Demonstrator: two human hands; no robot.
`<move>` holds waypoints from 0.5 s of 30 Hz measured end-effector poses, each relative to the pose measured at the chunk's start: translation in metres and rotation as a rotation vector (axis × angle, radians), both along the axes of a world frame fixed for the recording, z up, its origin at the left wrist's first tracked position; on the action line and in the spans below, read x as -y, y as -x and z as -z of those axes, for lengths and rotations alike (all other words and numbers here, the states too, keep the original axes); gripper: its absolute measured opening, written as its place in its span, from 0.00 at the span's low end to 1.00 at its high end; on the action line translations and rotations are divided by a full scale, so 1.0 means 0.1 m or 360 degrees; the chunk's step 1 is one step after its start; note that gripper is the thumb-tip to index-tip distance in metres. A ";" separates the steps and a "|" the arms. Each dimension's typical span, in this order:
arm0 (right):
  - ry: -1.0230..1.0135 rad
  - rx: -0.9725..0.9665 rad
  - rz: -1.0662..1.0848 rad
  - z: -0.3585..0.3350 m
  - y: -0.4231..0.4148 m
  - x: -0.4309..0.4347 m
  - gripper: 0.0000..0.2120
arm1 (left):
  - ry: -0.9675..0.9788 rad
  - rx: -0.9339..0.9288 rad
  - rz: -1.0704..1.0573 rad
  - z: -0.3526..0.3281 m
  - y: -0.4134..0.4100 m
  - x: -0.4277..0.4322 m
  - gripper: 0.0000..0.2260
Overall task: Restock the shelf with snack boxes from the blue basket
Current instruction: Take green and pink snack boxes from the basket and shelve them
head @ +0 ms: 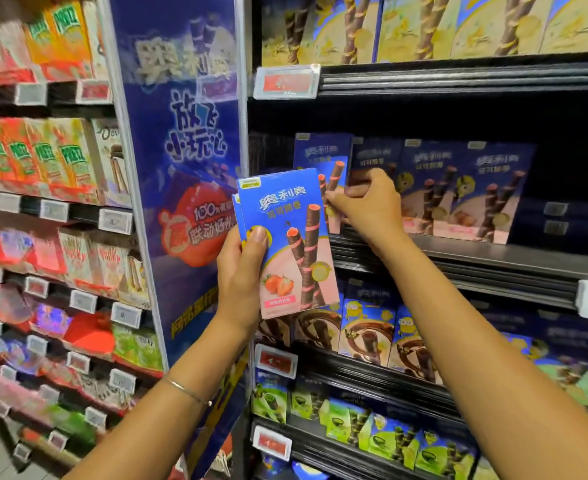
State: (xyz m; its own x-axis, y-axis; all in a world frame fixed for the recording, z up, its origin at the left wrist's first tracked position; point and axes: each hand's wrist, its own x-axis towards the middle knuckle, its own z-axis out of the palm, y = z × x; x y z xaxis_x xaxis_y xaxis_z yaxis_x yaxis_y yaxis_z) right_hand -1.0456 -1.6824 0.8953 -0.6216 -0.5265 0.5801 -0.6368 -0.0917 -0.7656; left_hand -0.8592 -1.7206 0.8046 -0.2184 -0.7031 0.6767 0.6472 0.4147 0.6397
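Note:
My left hand point(242, 268) grips two blue and pink strawberry snack boxes point(292, 237), held upright in front of the shelving, one behind the other. My right hand point(368, 202) reaches to the middle shelf point(493, 258) and pinches another strawberry snack box point(334, 181) standing at the left end of a row of the same boxes point(458, 192). That box stands upright on the shelf, partly hidden by my fingers and by the held boxes. The blue basket is out of view.
A tall blue promotional divider panel point(185, 168) stands left of the bay. Beyond it are shelves of red and green snack boxes point(43, 157). Yellow boxes point(441, 26) fill the shelf above, brown and green ones point(372, 337) the shelves below. Dark space lies at the middle shelf's right end point(569, 202).

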 end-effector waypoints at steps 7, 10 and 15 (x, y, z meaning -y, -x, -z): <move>-0.0074 -0.0168 0.0073 0.02 -0.02 0.04 0.21 | -0.0075 0.0022 0.0031 0.06 0.07 0.03 0.12; -0.0107 -0.0192 0.0057 -0.01 -0.03 0.06 0.19 | -0.0078 0.0076 0.0081 0.11 0.05 0.04 0.12; -0.0190 -0.0200 0.0093 -0.05 -0.05 0.11 0.22 | -0.0091 0.0114 0.0109 0.10 0.03 0.03 0.20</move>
